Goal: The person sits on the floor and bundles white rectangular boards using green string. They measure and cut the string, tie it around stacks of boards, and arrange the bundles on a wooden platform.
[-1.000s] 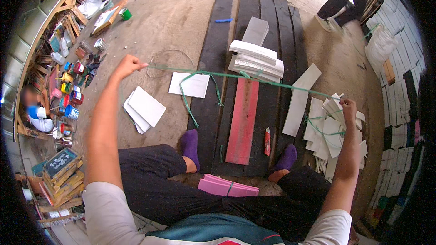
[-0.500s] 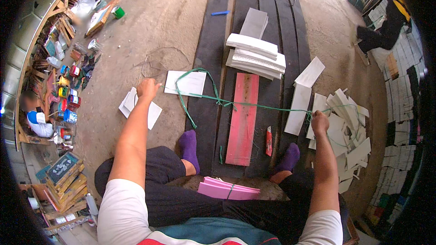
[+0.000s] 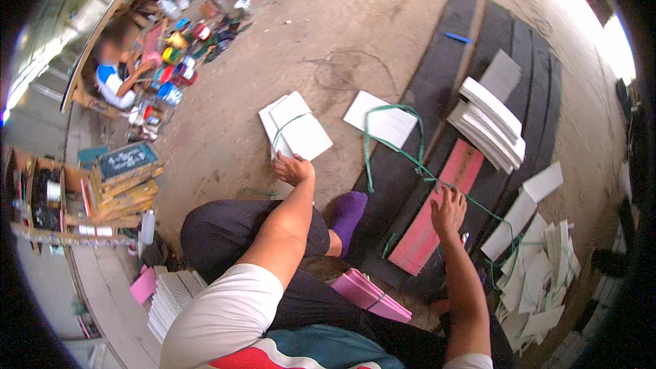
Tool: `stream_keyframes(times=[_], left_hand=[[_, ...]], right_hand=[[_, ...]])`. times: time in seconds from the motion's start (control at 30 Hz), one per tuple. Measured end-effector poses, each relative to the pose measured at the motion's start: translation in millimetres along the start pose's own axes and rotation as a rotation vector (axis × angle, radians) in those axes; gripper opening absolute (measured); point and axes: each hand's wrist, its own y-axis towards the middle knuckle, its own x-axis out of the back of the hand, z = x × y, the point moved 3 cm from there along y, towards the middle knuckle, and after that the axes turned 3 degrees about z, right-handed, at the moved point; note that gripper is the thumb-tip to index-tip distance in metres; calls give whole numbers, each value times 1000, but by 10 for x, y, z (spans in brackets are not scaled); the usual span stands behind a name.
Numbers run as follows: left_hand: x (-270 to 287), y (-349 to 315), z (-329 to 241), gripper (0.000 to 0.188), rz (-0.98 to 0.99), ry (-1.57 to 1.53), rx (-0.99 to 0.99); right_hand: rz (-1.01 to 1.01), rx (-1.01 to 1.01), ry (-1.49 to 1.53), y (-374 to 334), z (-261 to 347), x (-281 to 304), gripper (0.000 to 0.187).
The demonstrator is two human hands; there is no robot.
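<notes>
**Two hands between white sheets and green cord**

The left hand (image 3: pixel 295 169) is at the near edge of the white sheets (image 3: pixel 301 133), which lie on the floor left of the black planks (image 3: pixel 437 82). Its fingers are loosely bent; whether they grip a sheet cannot be told. The right hand (image 3: pixel 449 212) is over the red board (image 3: pixel 424 239), fingers parted and slightly curved at the green cord (image 3: pixel 367 157); whether they pinch it is unclear.

Progress, judged from the layout, is partial. The pink stack (image 3: pixel 362 292) near the lap has a cord band around it. A green strand (image 3: pixel 290 123) crosses the sheets, with no knot visible. The cord lies slack, looped over a single sheet (image 3: pixel 376 119) and running right to the offcuts (image 3: pixel 536 277); the white blocks (image 3: pixel 488 119) show no band.

Room to move appears greatest ahead of the left hand, where floor extends past a wire loop (image 3: pixel 362 72) towards the paint tins (image 3: pixel 174 72). The right hand seems more confined, between the blocks and offcuts. The single sheet straddles the planks' left edge.
</notes>
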Motion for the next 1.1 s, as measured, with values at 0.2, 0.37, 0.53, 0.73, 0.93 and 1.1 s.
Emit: stream_keyframes(times=[0.2, 0.37, 0.53, 0.73, 0.93, 1.1], left_hand=[[-64, 341, 183, 125, 374, 176, 273], [-303, 636, 304, 148, 572, 139, 224], [-1014, 1183, 1023, 142, 565, 2, 301], [-745, 762, 204, 69, 503, -392, 368], [-403, 1304, 697, 75, 317, -447, 470], [386, 1735, 568, 89, 145, -292, 360]], right_hand=[[177, 41, 185, 124, 916, -421, 53], [259, 50, 213, 85, 1025, -523, 49], [306, 27, 210, 79, 1111, -402, 43], [323, -81, 207, -63, 779, -417, 38], [389, 9, 316, -118, 946, -338, 35], [363, -53, 376, -213, 896, -205, 31]])
